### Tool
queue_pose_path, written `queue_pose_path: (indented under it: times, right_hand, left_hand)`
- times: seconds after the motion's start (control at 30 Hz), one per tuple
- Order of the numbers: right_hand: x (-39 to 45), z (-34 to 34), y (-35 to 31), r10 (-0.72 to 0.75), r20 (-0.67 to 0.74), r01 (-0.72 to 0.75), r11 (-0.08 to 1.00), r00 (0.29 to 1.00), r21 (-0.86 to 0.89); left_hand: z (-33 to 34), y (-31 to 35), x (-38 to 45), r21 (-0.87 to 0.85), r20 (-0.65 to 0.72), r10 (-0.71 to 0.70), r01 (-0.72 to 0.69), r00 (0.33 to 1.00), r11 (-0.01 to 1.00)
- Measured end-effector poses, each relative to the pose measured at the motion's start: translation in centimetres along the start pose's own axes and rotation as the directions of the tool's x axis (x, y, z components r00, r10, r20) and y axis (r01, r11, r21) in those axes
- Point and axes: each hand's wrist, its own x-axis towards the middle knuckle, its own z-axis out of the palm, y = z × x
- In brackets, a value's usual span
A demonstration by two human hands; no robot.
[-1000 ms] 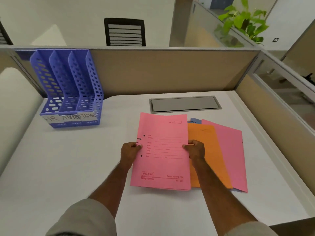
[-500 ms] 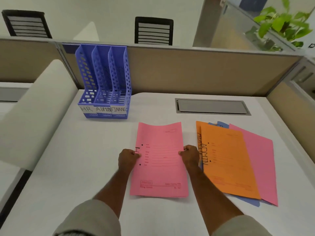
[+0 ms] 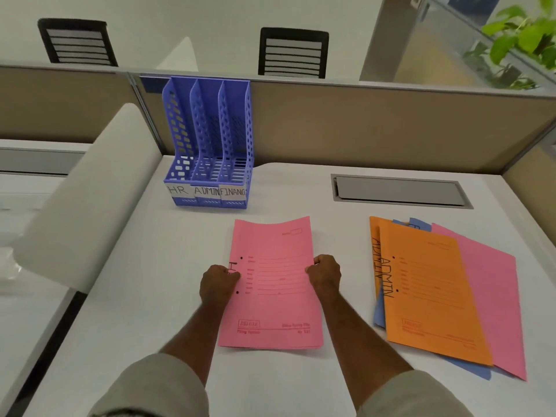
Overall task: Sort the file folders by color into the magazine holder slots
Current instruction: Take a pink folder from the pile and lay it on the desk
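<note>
A pink folder (image 3: pixel 273 308) is held over the white desk (image 3: pixel 144 266), slightly bowed. My left hand (image 3: pixel 218 282) grips its left edge and my right hand (image 3: pixel 325 273) grips its right edge. To the right lies a fanned pile: an orange folder marked ADMIN (image 3: pixel 430 293) on top, a second orange edge (image 3: pixel 374 236) and a blue folder (image 3: pixel 419 224) under it, and another pink folder (image 3: pixel 493 296) at the far right. The blue three-slot magazine holder (image 3: pixel 210 145), labelled HR, ADMIN and FINANCE, stands at the back left with nothing in its slots.
A grey cable hatch (image 3: pixel 400 192) is set into the desk at the back right. A tan partition (image 3: pixel 361 124) runs behind the desk and a white rounded divider (image 3: pixel 90 200) borders the left. Two black chairs stand beyond, and a green plant (image 3: pixel 523 34) at top right.
The pink folder, held in both hands, has moved left off the pile, uncovering the orange ADMIN folder. The camera view has swung left, bringing the holder nearer the middle.
</note>
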Motion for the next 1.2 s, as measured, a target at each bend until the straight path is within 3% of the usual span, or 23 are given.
queue_pose_path:
  times: [0.3,0.6,0.73,1.2]
  right_hand:
    - [-0.5,1.3,-0.5,0.001,0.003,-0.001,1.0,1.0,0.014]
    - [-0.8,2.7,-1.9,0.001,0.011,-0.001,1.0,1.0,-0.008]
    - [-1.2,4.2,-3.3,-0.035,0.054,0.039,0.996,0.998,-0.078]
    - [-3.3,11.5,-9.1,-0.081,0.168,0.091,0.994,0.982,-0.056]
  left_hand:
    - [-0.6,-1.0,0.9,0.056,0.013,0.025,-0.025,1.0,0.998]
    - [-1.9,-1.5,2.0,0.056,-0.071,0.062,-0.058,0.996,0.997]
    - [-3.9,-2.6,3.3,0.082,-0.084,0.052,-0.045,0.995,0.996]
    - [-10.8,-7.3,7.4,0.071,-0.202,-0.075,0.091,0.976,0.993]
